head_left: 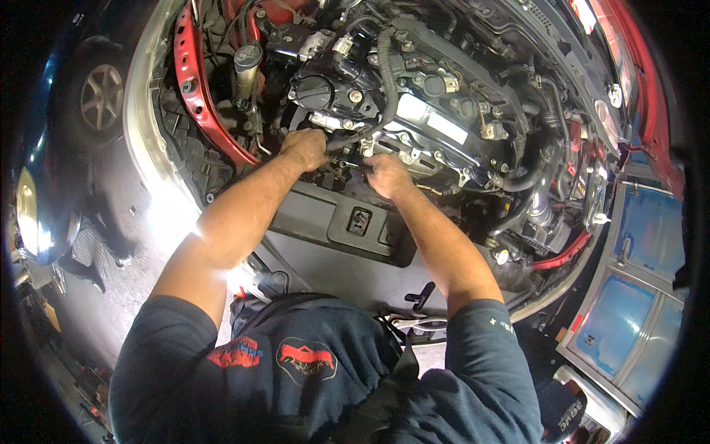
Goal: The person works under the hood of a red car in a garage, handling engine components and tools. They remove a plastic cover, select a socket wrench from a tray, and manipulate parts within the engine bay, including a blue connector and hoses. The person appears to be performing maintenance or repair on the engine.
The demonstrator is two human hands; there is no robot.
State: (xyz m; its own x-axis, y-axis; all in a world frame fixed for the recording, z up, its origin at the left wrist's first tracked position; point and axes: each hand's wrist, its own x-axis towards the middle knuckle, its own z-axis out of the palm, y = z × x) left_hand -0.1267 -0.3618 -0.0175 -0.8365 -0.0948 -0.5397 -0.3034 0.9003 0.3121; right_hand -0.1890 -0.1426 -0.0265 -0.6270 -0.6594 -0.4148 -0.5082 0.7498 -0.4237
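Both arms reach over the front of a car into its engine bay. My left hand (305,150) is closed at the front edge of the engine (414,111), below a round black cap (313,93). A little to the right, my right hand (389,177) is also closed, its fingers bent against the engine front. Between the hands runs a thin metallic piece (345,160); its kind and which hand grips it are too small to tell. Fingertips of both hands are hidden among the engine parts. A corrugated black hose (387,70) bends down above them.
A black plastic panel (303,214) lies across the car's front, under my forearms. Red body rail (194,100) and a capped reservoir (248,61) stand left. Thick black hoses (521,181) curve at right. Beyond are a dark car (63,140) and a cabinet with blue panels (617,311).
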